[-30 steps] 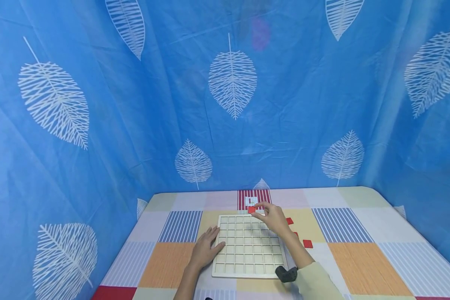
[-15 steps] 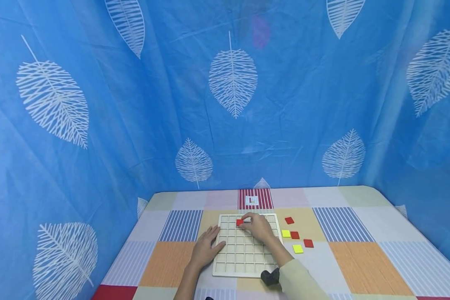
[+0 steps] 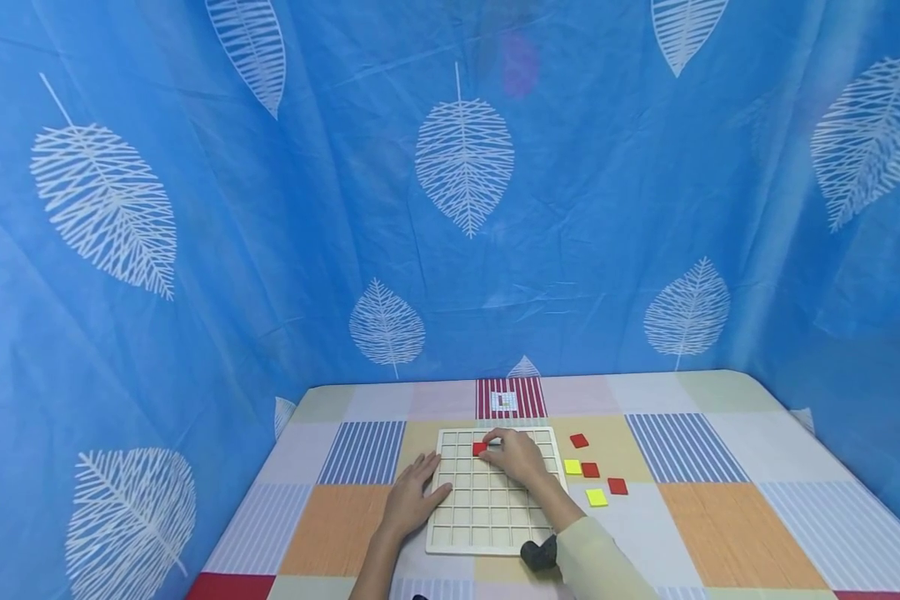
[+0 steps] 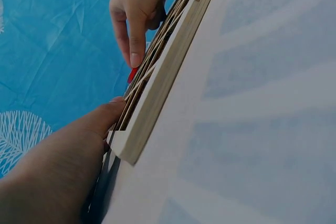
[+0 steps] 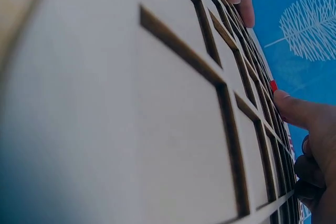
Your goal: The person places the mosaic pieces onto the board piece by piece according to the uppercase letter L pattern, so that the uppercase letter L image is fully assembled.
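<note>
A pale wooden board point(image 3: 457, 518) with a grid of square recesses lies flat in the head view. My right hand point(image 3: 521, 457) reaches over its far part and pinches a square red tile point(image 3: 479, 448) between thumb and fingertips, close over a recess near the far edge. In the left wrist view the red tile point(image 4: 132, 75) shows edge-on under a fingertip. My left hand point(image 3: 411, 498) rests along the board's left edge, fingers extended and thumb over the rim; it holds no tile.
Right of the board lie loose red tiles point(image 3: 618, 486) and yellow tiles point(image 3: 597, 497). A small printed grid picture point(image 3: 504, 402) lies beyond the far edge. Blue leaf-patterned curtains point(image 3: 555, 250) hang behind and beside the patchwork-covered table point(image 3: 720, 533). A black device point(image 3: 538, 553) sits at my right wrist.
My right hand has brought the red tile from above the board's far edge leftward and down to a recess. The yellow tiles behind that arm now show. My left hand stays put.
</note>
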`<state>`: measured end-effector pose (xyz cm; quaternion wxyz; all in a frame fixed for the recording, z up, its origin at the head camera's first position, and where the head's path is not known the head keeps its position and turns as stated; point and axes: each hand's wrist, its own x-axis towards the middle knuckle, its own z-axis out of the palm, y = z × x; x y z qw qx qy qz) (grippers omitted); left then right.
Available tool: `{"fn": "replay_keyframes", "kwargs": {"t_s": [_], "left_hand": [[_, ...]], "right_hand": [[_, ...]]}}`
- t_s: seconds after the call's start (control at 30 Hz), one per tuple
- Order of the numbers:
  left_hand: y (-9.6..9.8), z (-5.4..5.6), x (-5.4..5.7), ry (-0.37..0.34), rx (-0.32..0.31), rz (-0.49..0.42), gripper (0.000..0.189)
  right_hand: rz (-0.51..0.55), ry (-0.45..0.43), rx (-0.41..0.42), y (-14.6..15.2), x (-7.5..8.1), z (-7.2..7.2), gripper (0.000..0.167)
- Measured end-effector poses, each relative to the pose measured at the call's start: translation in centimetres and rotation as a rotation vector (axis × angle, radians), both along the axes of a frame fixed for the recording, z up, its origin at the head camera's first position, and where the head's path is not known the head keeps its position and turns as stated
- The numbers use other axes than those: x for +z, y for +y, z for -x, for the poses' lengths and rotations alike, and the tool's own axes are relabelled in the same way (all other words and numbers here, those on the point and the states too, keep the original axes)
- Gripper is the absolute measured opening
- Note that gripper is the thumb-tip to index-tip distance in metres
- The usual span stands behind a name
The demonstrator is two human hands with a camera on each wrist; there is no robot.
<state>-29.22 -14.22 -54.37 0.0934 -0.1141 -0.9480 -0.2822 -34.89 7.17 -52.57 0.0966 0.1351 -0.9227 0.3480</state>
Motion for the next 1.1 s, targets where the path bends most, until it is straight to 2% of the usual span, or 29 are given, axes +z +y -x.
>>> {"fn": "replay_keyframes", "kwargs": {"t_s": [0.3,0.77,0.97,1.1], "left_hand": [[0.0,0.1,0.2,-0.001,0.000,-0.011,0.062],[-0.1,0.4,-0.2,0.016,-0.002,-0.016,0.061],[-0.1,0.3,-0.3,0.010,-0.001,-0.017,0.062],[0.0,0.3,-0.3,0.018,-0.003,-0.016,0.062]], "right_hand": [[0.003,-0.012,0.011,0.1,0.1,0.1,0.024],[0.013,0.012,0.038,0.5,-0.3,0.3,0.021],[0.126,-0.012,0.062,1.7,-0.1,0.3,0.024],[0.179,-0.012,0.065,4.1,0.8,0.6,0.022]]}}
